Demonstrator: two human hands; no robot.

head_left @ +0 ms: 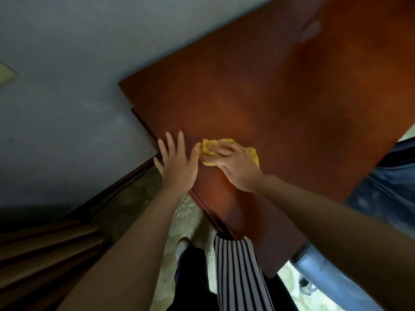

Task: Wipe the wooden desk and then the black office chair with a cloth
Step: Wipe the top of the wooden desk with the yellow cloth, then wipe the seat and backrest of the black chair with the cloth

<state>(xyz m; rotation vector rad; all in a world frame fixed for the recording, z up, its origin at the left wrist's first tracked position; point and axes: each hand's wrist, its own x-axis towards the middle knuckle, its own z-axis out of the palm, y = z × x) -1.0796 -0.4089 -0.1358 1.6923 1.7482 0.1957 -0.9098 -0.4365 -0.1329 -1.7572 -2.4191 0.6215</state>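
Observation:
The reddish-brown wooden desk (280, 97) fills the middle and upper right of the head view. A crumpled yellow cloth (207, 149) lies on it near its left edge. My right hand (235, 164) lies flat on the cloth with straight fingers, pressing it onto the desk top. My left hand (177, 162) rests flat beside it at the desk's left edge, fingers spread, its thumb close to the cloth. The black office chair is not clearly in view.
A grey-blue wall (67, 86) stands left of the desk. Dark wooden trim (45, 243) runs along the lower left. A blue-grey padded chair part (325, 272) shows at the lower right, blue fabric (393, 176) at the right edge. Pale carpet (188, 221) lies below.

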